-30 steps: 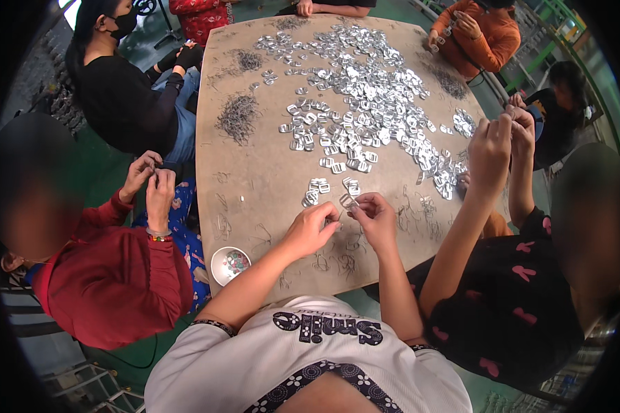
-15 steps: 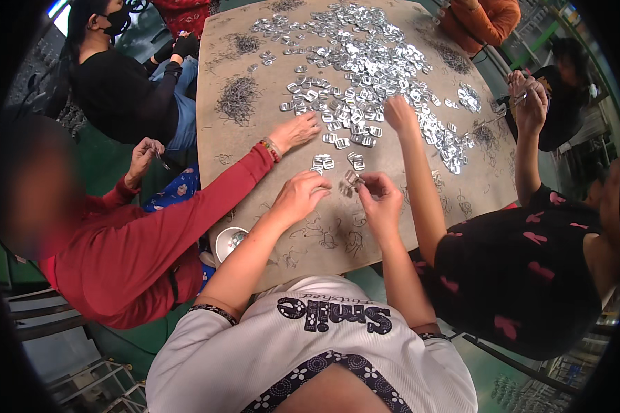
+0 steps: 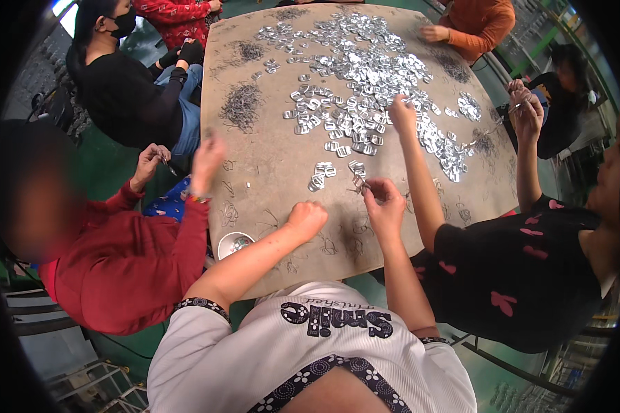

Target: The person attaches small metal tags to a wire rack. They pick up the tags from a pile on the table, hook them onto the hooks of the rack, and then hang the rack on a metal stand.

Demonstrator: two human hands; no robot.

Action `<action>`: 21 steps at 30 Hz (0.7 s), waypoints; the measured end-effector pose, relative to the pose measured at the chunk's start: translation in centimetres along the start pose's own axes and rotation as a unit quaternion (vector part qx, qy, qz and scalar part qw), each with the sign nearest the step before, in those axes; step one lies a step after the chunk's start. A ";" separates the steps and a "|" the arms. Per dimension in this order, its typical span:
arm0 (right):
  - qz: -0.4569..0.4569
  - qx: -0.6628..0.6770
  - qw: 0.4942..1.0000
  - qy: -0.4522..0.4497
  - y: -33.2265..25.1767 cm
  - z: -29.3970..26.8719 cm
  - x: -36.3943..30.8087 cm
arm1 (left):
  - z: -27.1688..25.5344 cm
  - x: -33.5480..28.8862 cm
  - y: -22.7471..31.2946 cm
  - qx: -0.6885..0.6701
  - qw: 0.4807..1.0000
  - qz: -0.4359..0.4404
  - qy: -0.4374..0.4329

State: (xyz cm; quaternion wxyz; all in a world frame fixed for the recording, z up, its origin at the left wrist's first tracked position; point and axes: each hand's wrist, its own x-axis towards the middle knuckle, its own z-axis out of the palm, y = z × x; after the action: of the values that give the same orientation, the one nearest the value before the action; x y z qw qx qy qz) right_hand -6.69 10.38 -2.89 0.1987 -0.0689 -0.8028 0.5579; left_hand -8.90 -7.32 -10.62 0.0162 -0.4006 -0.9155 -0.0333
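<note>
My right hand (image 3: pixel 386 205) pinches a small metal buckle (image 3: pixel 359 184) between thumb and fingertips, just above the table's near part. My left hand (image 3: pixel 306 221) is closed to the left of it, its knuckles facing up. The fingertips are tucked out of sight, so anything inside them is hidden. Beyond my hands lie a few silver buckles (image 3: pixel 319 176) in a small group, with a couple more (image 3: pixel 356 167) beside the pinched one. Thin dark wire pieces (image 3: pixel 329 244) are scattered on the board close to my forearms.
A large heap of silver buckles (image 3: pixel 365 69) covers the middle of the brown table (image 3: pixel 282 155). Dark wire piles (image 3: pixel 241 107) lie along its sides. A white bowl (image 3: pixel 226 242) stands by my left forearm. Co-workers sit around; one's forearm (image 3: pixel 420 186) reaches in close on my right.
My left hand has come nearer to me and curled closed. My right hand keeps its pinch on the buckle. The red-sleeved co-worker's hand has drawn back from the buckles toward the table's left edge.
</note>
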 end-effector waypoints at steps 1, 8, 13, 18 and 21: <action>0.001 -0.008 1.000 -0.005 0.0 0.0 0.0 | 0.0 0.1 0.0 -0.003 1.000 -0.014 0.021; 0.020 0.005 0.999 -0.047 0.0 1.1 -0.2 | -6.2 0.6 -1.3 -0.499 0.827 -0.247 0.081; 0.003 0.006 0.998 -0.058 -1.5 2.4 -0.5 | -9.2 0.9 -0.9 -0.634 0.723 -0.232 0.145; -0.013 -0.002 0.996 -0.090 -2.0 3.3 -0.7 | -9.0 1.0 -1.3 -0.583 0.766 -0.206 0.178; -0.010 0.025 0.992 -0.121 -2.0 3.9 -0.8 | -8.6 1.0 -1.7 -0.492 0.824 -0.190 0.205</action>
State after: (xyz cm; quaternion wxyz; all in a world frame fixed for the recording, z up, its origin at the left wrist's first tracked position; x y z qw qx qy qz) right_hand -7.27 6.01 -2.39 0.1072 0.0125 -0.8074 0.5801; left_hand -10.82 -8.32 -2.03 -0.0028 -0.1573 -0.8113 -0.5630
